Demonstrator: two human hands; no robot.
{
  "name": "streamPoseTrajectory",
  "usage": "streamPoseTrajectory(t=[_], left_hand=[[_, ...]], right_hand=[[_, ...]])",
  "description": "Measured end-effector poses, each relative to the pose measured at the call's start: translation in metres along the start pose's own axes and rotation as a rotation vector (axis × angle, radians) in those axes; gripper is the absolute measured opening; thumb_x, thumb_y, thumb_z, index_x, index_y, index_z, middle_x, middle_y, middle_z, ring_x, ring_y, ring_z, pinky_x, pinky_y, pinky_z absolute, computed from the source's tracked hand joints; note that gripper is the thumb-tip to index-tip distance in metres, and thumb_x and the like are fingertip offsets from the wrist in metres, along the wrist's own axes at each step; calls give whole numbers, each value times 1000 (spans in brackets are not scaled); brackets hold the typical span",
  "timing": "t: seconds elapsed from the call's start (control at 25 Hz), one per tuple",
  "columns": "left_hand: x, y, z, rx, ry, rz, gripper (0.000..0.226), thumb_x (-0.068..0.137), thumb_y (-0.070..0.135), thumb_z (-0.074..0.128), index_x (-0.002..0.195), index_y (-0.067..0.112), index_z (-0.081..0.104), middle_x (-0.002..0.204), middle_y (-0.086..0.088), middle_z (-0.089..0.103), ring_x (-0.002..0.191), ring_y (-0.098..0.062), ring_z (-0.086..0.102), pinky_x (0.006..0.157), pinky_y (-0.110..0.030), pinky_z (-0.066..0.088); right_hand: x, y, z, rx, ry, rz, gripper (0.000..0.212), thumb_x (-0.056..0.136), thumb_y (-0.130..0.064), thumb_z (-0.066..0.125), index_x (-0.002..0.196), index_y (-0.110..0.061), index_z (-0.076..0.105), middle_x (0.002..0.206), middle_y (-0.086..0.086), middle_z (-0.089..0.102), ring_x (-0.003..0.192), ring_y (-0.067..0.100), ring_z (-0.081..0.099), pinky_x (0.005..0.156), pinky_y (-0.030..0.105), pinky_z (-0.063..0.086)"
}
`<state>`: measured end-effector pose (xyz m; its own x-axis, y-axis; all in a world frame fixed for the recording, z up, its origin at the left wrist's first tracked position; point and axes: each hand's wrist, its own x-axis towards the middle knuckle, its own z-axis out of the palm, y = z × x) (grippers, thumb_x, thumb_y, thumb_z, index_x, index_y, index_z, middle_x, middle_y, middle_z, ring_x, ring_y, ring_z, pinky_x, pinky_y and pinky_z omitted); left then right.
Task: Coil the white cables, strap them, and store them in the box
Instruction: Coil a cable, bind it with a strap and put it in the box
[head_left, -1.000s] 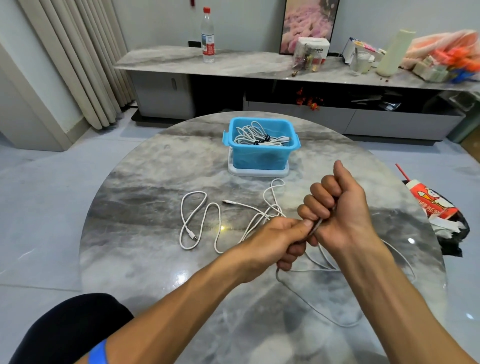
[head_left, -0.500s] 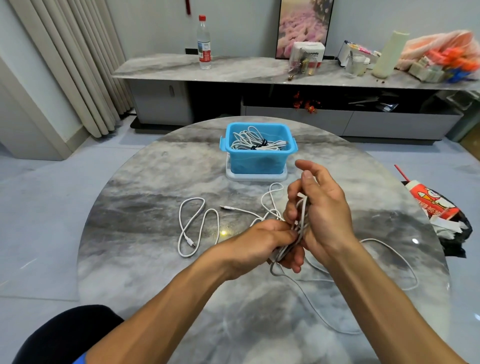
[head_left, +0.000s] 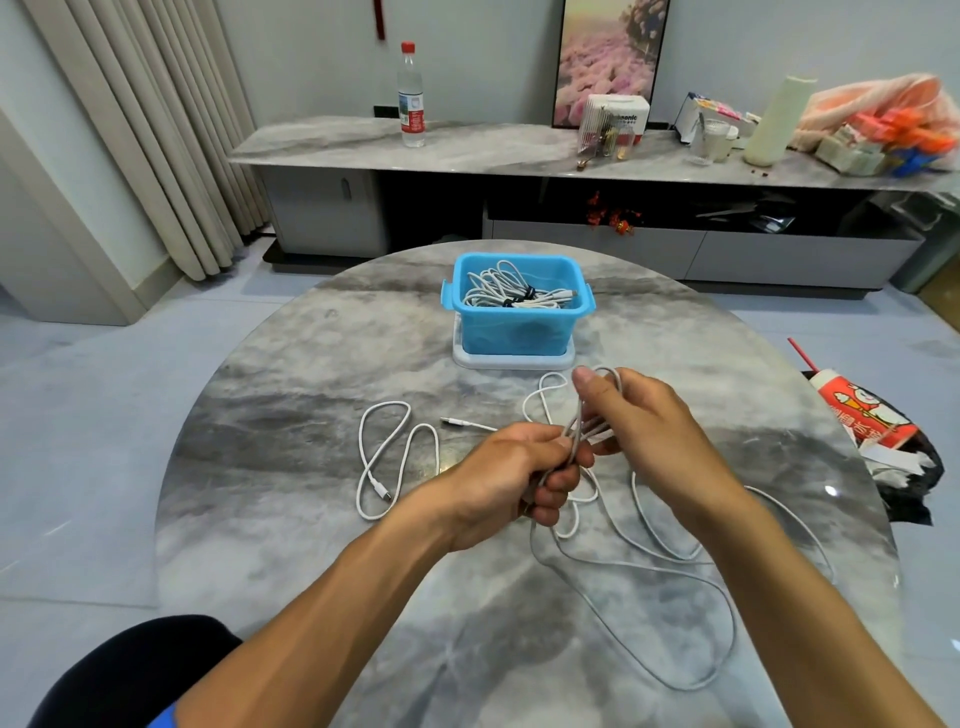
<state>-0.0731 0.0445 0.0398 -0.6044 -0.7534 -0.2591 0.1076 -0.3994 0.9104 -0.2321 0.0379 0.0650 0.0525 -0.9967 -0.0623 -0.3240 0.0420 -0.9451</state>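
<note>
Above the middle of the round marble table, my left hand grips the lower end of a bundle of white cable loops. My right hand holds the top of the same loops, thumb over the bend. The rest of this cable trails in wide curves over the table to the right and toward me. A second white cable lies loose to the left. The blue box stands beyond my hands and holds coiled white cables bound with a dark strap.
The box stands on a white lid. A red and white bag lies off the table's right edge. Behind the table runs a long low cabinet with a bottle and clutter. Curtains hang at the left.
My right hand has lifted another loop of the cable up over the bundle, and its fist has loosened into a hold with fingers spread. More slack now lies pulled in toward my hands.
</note>
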Motion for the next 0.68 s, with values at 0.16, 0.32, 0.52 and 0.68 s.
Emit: streamPoseTrajectory(t=[0.16,0.32,0.52,0.68], left_hand=[[-1,3,-4,-71,-45,31,29,103,15,35,93,7,61,63,0,39,51,-10,29,51,-22,26],[-4,4,-5,-143,-84,62,27,102,15,37,94,7,62,65,-1,41,52,-10,34,56,-25,38],[-5,5,-7,-269,-128,45,23,100,17,39,96,8,60,67,-1,37,52,-9,31,54,-24,36],[-8,4,-6,58,-192,-11,26,103,18,38,102,8,63,67,0,43,52,-10,32,57,-26,44]], right_hand=[[2,-3,-12,295,-126,124,19,101,-21,51,88,-7,55,70,13,66,57,20,63,59,29,55],[2,-3,-21,370,-195,-57,12,95,-12,57,107,-12,58,84,13,69,64,25,66,64,29,57],[4,0,-23,408,-195,-152,37,86,-4,64,121,-14,59,82,6,68,73,22,66,70,30,56],[5,1,-36,296,-129,-64,39,86,13,59,110,-18,57,75,4,66,69,14,61,61,23,45]])
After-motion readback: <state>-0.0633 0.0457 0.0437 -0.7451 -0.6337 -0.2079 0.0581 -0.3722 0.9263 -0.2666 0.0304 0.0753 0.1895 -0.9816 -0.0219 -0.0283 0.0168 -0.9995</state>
